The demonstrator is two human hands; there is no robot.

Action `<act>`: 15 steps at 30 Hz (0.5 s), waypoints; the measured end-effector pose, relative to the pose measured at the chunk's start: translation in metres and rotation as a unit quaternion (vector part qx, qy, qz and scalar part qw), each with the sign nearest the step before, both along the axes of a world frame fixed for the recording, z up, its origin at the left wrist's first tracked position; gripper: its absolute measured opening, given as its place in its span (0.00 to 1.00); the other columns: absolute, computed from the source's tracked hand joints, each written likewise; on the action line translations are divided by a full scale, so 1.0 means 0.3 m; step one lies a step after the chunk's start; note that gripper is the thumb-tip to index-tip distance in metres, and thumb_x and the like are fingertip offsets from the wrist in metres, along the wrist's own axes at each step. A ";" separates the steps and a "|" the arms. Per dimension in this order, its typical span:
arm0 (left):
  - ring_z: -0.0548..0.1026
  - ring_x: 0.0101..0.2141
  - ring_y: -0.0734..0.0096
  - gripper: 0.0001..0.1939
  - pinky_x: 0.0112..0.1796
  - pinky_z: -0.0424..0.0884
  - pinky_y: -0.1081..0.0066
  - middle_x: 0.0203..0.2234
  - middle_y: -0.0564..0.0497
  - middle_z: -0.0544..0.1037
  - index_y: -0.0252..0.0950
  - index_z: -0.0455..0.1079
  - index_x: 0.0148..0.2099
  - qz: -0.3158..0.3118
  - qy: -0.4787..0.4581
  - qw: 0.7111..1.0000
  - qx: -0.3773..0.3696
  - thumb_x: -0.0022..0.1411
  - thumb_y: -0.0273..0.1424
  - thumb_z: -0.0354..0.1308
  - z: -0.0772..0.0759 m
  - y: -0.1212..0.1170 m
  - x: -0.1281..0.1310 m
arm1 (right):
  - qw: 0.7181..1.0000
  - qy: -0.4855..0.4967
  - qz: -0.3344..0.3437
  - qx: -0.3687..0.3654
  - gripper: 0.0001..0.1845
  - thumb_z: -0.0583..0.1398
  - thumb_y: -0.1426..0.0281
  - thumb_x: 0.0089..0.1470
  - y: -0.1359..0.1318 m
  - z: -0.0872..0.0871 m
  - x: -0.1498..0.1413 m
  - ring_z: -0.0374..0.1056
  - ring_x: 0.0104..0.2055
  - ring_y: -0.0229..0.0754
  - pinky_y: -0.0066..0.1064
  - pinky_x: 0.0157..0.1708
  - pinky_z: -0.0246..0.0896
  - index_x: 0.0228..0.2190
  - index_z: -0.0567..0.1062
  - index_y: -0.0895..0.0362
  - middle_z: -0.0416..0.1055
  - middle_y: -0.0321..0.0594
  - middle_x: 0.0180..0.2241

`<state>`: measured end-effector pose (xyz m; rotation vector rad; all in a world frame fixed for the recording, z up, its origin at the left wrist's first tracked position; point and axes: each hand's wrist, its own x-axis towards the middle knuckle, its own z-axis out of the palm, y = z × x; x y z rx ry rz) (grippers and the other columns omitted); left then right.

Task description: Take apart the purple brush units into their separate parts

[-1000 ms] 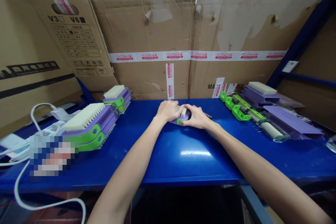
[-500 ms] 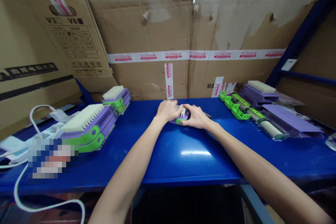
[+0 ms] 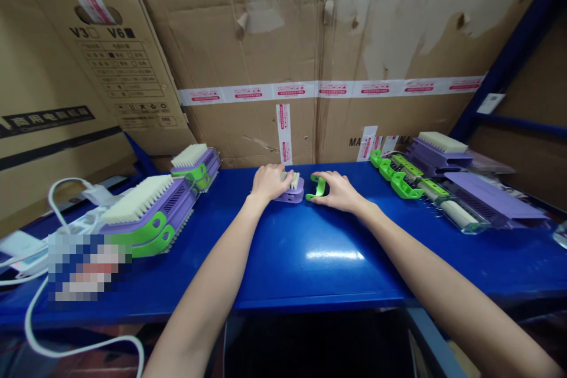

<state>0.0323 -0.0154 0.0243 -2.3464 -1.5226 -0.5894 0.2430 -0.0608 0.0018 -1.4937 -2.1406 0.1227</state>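
In the middle of the blue worktop (image 3: 310,266), near its back edge, two bare arms reach forward, bent at the wrists. The left hand (image 3: 271,182) is closed around a purple brush (image 3: 293,194) with pale bristles. The right hand (image 3: 339,192) pinches a green clip (image 3: 318,188) between thumb and fingers. The hands are a little apart, and the clip is just beside the brush, not touching it. More purple and green brushes (image 3: 146,212) sit on the left, next to white cords (image 3: 84,345). On the right are purple parts (image 3: 491,195) and green pieces (image 3: 404,186). Big brown cardboard (image 3: 248,71) with red and white tape (image 3: 290,91) stands behind the worktop.
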 end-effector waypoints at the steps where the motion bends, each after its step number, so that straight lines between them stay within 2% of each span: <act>1: 0.76 0.40 0.56 0.22 0.39 0.67 0.64 0.35 0.42 0.79 0.35 0.73 0.38 0.016 0.001 1.000 0.002 0.66 0.43 0.43 0.000 0.002 -0.001 | 1.000 -0.021 -0.016 0.012 0.37 0.66 0.57 0.44 0.001 0.001 0.006 0.62 0.54 0.55 0.51 0.50 0.56 0.55 0.66 0.55 0.69 0.48 0.52; 4: 0.76 0.40 0.54 0.23 0.39 0.67 0.63 0.36 0.40 0.79 0.34 0.73 0.39 0.049 0.006 0.999 0.003 0.66 0.43 0.42 0.001 0.004 -0.003 | 0.998 -0.047 -0.038 0.016 0.40 0.65 0.56 0.47 -0.001 0.004 0.014 0.60 0.56 0.57 0.52 0.50 0.55 0.59 0.62 0.54 0.67 0.50 0.54; 9: 0.76 0.41 0.54 0.23 0.39 0.66 0.63 0.37 0.40 0.79 0.33 0.73 0.41 0.058 0.011 0.998 -0.002 0.67 0.42 0.42 0.004 -0.001 0.001 | 0.998 -0.051 -0.048 0.006 0.41 0.62 0.53 0.50 -0.006 0.001 -0.005 0.59 0.56 0.56 0.50 0.51 0.53 0.61 0.58 0.54 0.67 0.51 0.55; 15: 0.76 0.41 0.55 0.22 0.40 0.66 0.63 0.37 0.40 0.78 0.33 0.73 0.41 0.058 0.017 0.998 -0.006 0.67 0.42 0.41 0.006 -0.003 0.002 | 0.996 -0.061 -0.070 -0.011 0.44 0.57 0.48 0.52 -0.006 -0.016 -0.025 0.55 0.61 0.56 0.54 0.58 0.41 0.62 0.56 0.59 0.65 0.56 0.56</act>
